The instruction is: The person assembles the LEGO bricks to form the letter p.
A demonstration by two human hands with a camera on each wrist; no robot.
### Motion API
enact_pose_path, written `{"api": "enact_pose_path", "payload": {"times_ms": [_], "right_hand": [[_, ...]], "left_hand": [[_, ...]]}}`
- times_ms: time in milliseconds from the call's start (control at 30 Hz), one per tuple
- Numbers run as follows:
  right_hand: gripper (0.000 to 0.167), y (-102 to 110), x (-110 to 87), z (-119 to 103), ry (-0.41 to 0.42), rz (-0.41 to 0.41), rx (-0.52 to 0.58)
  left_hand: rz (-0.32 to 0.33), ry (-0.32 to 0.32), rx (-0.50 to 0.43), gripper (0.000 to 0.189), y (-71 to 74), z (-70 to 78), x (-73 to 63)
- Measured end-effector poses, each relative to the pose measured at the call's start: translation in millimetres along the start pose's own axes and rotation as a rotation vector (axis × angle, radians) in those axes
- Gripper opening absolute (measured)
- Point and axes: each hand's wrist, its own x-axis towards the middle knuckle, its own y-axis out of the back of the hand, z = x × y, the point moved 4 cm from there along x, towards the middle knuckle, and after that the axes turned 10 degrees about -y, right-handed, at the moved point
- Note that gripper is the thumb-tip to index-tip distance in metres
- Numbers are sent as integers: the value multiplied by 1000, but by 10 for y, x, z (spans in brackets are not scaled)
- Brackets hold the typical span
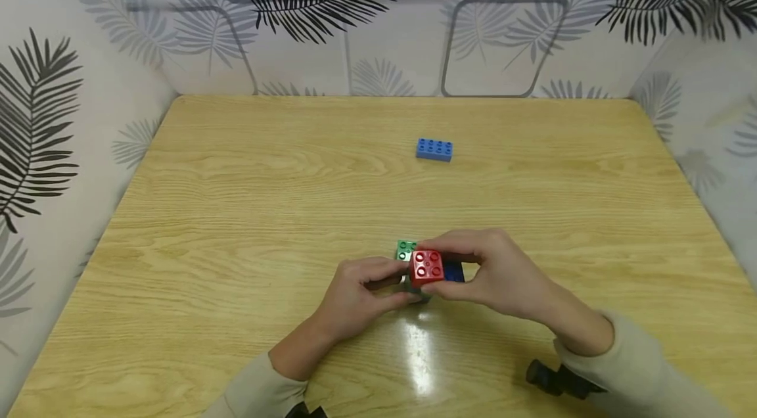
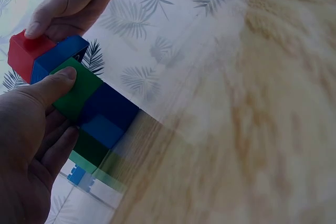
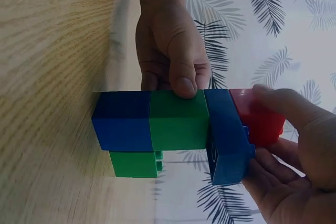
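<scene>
Clock hours run from the red brick [image 1: 427, 267] in the head view. Nearest the wearer, the left sleeve [image 1: 260, 385] comes in from 8 o'clock and the right sleeve [image 1: 633, 365] from 4.

Both hands are clamped on one stack, just right of the middle of the desk [image 1: 236, 208]. The left hand [image 1: 367, 294], at 8, pinches the green block [image 3: 178, 119] low in the stack, thumb on one face and fingers behind, probably to brace it against pressure from above. The right hand [image 1: 503, 273], at 3, grips the red brick on top by its sides, leaving its studs bare; that grip seems suited to lining up and pressing.

Beneath the red brick lies the long blue brick [image 3: 226, 135], jutting past the green block so that its hollow underside shows. Whether it is fully seated I cannot tell. The blue base [image 3: 123, 121] bears the stack, and the low green brick [image 3: 134, 163], against its side and at 10, likely widens the footing.

Farther off, at 12, the spare blue brick [image 1: 434, 149] lies alone, studs up, well apart from the hands. Behind the desk rises the leaf-patterned wall [image 1: 390, 43].
</scene>
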Motion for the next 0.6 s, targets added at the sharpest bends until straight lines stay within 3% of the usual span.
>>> {"api": "enact_pose_path", "payload": {"times_ms": [233,600], "right_hand": [[40,21,-11,65,48,-9,107],[36,158,-22,115,48,36,235]], "left_hand": [[-16,32,24,38,-7,-17,-12],[-26,69,-19,37,-6,-20,-13]]}}
